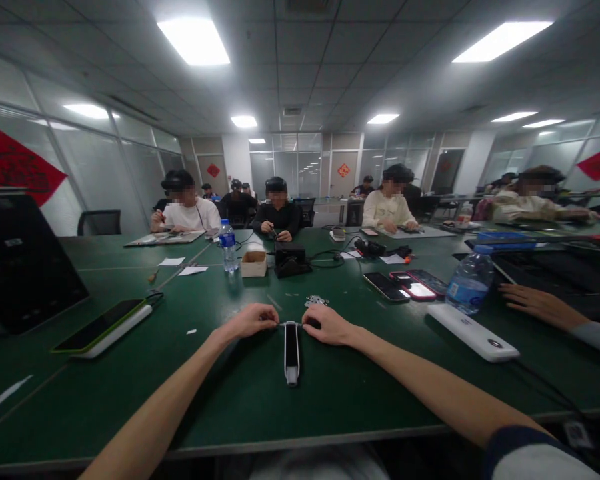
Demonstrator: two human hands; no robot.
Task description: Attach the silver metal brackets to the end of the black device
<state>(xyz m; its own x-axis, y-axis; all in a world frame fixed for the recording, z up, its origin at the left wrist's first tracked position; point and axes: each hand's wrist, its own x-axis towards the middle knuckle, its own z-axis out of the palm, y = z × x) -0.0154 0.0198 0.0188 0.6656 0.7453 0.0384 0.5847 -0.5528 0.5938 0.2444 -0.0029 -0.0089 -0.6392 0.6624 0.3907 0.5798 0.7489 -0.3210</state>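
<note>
Pinching a thin silver strip [283, 325] with both my left grip [253, 321] and right grip [327, 325] closed on it, just above a black-and-white stick-shaped device [291, 353] on the green worktop [105, 400], small metal parts [317, 301] just beyond my right grip

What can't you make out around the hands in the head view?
Head view:
- Pinched item: fingers of the left hand and right hand hide it, leaving a thin strand showing.
- Small silvery metal pile: too small to identify the pieces.
- Black-faced white oblong device: any markings too small to read.
</note>
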